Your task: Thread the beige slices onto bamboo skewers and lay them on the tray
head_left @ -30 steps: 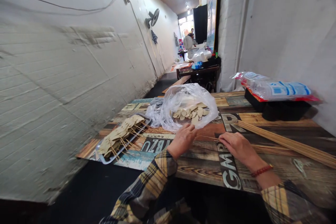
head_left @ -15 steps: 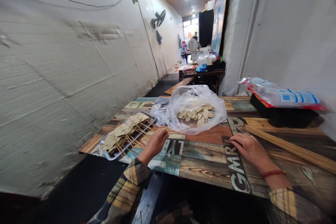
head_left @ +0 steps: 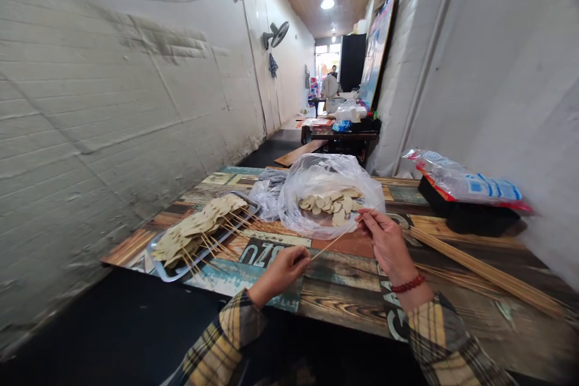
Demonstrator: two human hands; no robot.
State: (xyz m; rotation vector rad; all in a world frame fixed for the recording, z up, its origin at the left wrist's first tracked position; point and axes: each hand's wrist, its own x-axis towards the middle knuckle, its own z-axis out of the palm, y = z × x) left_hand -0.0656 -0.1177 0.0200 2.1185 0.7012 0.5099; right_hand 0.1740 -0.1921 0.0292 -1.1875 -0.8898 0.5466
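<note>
A thin bamboo skewer (head_left: 340,234) runs slantwise between my two hands above the patterned wooden table (head_left: 344,289). My left hand (head_left: 281,271) pinches its lower end near the table's front edge. My right hand (head_left: 385,241) pinches its upper end, just in front of a clear plastic bag (head_left: 325,178) holding several pale flat food slices (head_left: 331,203). To the left lies a metal tray (head_left: 163,269) piled with skewered slices (head_left: 199,229). A bundle of loose bamboo skewers (head_left: 479,269) lies on the table to my right.
A black tray under a red and blue plastic packet (head_left: 470,187) stands at the right by the wall. A crumpled bag (head_left: 268,193) lies behind the metal tray. White brick wall runs along the left. Further tables and a person show far down the room.
Both hands lay on the table before; the right one has risen off it with a skewer and the left has come back from the tray to pinch the other end.
</note>
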